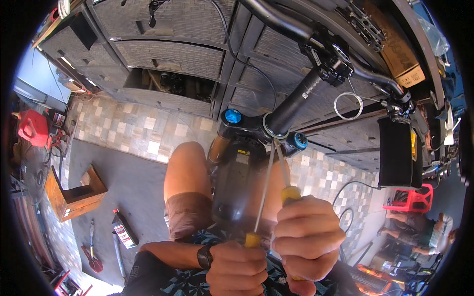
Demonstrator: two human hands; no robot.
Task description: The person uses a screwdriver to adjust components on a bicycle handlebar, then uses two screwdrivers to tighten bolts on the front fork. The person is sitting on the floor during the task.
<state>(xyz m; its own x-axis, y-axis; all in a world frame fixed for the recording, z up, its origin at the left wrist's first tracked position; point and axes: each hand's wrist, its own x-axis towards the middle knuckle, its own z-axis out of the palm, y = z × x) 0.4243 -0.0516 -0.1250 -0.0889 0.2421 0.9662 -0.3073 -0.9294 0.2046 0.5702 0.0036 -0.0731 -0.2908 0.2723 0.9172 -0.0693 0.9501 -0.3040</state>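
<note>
My left hand [237,270] is closed around the yellow handle [252,240] of a screwdriver, low in the middle. My right hand [308,237] grips a second yellow-handled screwdriver [291,193], just right of it. Both long blades [265,193] converge at a silver ring [269,129] at the base of a black steerer tube [303,98]. The tube rises from a bicycle fork crown [243,125] with a blue cap [232,115] and a blue dial [299,140]. A handlebar stem [330,59] tops the tube. The fork stands between my knees; exactly where the blade tips touch is unclear.
Grey drawer cabinets [165,52] with an open drawer [170,86] stand ahead. At left, a dark mat [108,163] holds a wooden box [74,204], a bottle [124,228] and tools [92,246]. A red container [33,127] sits far left. Another person [437,232] is at right.
</note>
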